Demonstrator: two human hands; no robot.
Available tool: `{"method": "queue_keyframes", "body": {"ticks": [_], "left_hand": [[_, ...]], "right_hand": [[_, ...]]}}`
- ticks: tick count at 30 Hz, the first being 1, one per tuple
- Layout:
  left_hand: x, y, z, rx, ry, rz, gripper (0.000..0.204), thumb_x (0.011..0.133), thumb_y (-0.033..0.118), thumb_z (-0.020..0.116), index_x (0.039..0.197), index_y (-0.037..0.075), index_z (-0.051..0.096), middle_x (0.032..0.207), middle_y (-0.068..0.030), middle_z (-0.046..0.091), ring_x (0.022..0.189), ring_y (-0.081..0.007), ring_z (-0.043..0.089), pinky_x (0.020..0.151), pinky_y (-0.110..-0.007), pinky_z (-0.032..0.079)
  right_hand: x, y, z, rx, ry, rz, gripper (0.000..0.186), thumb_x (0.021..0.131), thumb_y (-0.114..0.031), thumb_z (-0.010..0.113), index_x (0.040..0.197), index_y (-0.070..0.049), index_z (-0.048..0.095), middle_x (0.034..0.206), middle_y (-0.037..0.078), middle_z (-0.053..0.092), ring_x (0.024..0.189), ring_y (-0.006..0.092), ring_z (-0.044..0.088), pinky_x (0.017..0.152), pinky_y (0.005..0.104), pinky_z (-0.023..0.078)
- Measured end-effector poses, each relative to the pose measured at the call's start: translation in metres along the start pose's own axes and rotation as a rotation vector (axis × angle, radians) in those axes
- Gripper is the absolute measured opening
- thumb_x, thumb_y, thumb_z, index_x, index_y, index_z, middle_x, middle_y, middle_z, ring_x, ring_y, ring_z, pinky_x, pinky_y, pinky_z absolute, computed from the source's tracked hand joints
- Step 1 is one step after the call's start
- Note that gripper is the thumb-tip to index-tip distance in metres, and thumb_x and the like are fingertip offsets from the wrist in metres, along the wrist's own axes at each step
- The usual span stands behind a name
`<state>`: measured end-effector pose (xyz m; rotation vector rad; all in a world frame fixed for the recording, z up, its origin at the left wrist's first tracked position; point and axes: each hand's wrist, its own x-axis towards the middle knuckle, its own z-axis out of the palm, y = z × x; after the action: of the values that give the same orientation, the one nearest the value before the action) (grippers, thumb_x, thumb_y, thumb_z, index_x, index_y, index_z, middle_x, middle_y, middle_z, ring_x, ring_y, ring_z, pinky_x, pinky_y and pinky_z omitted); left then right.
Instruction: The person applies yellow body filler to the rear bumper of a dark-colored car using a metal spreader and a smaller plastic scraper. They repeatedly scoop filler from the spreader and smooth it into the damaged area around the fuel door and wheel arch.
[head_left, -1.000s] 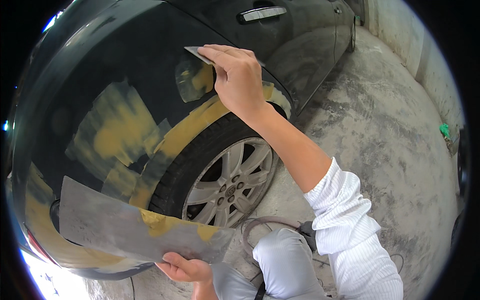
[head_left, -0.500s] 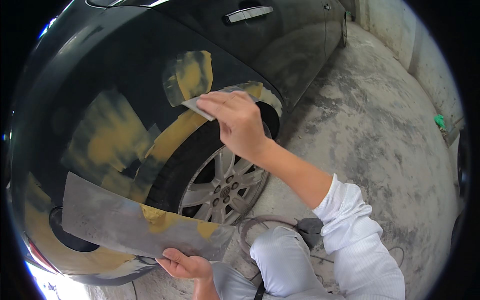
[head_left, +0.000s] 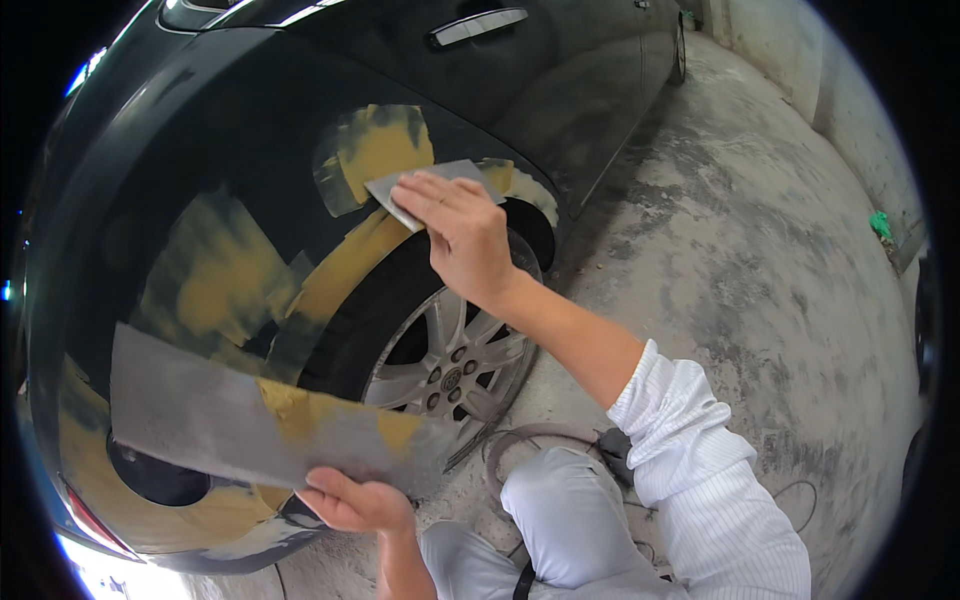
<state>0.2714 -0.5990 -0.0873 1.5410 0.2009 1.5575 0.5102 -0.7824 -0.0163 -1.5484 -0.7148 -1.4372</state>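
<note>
The right hand (head_left: 462,238) presses a small grey spreader blade (head_left: 425,187) flat against the black car body (head_left: 200,130), fingers laid over the blade's lower part and pinning it to the panel at the upper edge of the wheel arch. The blade's free corner pokes out to the left of the fingertips, lying on a patch of yellow filler (head_left: 380,150) smeared above the arch. More yellow filler runs in a band along the arch's rim (head_left: 345,265), and a broader, thinner smear (head_left: 215,275) sits further left on the quarter panel.

The left hand (head_left: 355,500) is closed around the lower edge of a long grey mixing board (head_left: 240,420), thumb on top and fingers curled beneath. The board reaches out leftwards in front of the car's lower rear corner, and a dab of yellow filler (head_left: 330,415) lies on its near end, just above the thumb.

Under the arch sits a silver alloy wheel (head_left: 450,365) in its black tyre. The right forearm comes out of a white striped sleeve (head_left: 700,450), and a knee in pale trousers (head_left: 560,510) shows below it. A dark cable (head_left: 510,445) coils on the dusty concrete floor (head_left: 740,250) beside the wheel. A chrome door handle (head_left: 478,25) shows at the upper edge of the car's side.
</note>
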Motion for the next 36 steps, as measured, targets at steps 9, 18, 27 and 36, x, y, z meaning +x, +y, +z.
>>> {"method": "queue_keyframes", "body": {"ticks": [9,18,27,36], "left_hand": [[0.009,0.024,0.090,0.046,-0.089,0.075,0.047,0.125,0.038,0.051,0.121,-0.007,0.065,0.111,-0.0125,0.071,0.096,-0.0188,0.060,0.089,-0.035,0.054],[0.056,0.055,0.074,-0.038,0.149,0.001,0.050,0.124,0.041,0.054,0.122,-0.008,0.066,0.115,-0.0104,0.070,0.099,-0.0169,0.061,0.087,-0.033,0.055],[0.047,0.039,0.011,-0.031,0.128,0.026,0.054,0.125,0.043,0.051,0.138,-0.008,0.061,0.134,-0.0166,0.066,0.114,-0.0219,0.063,0.100,-0.037,0.056],[0.030,0.030,0.002,-0.033,0.051,0.001,0.048,0.126,0.038,0.049,0.136,-0.008,0.061,0.134,-0.0148,0.065,0.114,-0.0198,0.062,0.101,-0.035,0.055]], "right_hand": [[-0.024,-0.100,-0.121,0.868,-0.322,0.479,0.040,0.101,0.012,0.073,0.138,-0.001,0.081,0.136,0.016,0.083,0.118,0.0244,0.083,0.099,0.0312,0.065],[0.025,-0.021,-0.052,0.073,-0.116,0.111,0.046,0.094,0.015,0.061,0.130,-0.002,0.082,0.130,0.019,0.082,0.119,0.0385,0.079,0.102,0.0455,0.062],[0.029,-0.023,0.027,-0.005,-0.038,-0.070,0.056,0.080,0.017,0.070,0.129,-0.008,0.081,0.130,0.010,0.081,0.127,0.0319,0.076,0.107,0.0455,0.056],[0.049,0.002,0.004,-0.119,0.099,-0.046,0.049,0.086,0.015,0.066,0.125,-0.008,0.084,0.126,0.011,0.084,0.113,0.0288,0.079,0.103,0.0438,0.050]]}}
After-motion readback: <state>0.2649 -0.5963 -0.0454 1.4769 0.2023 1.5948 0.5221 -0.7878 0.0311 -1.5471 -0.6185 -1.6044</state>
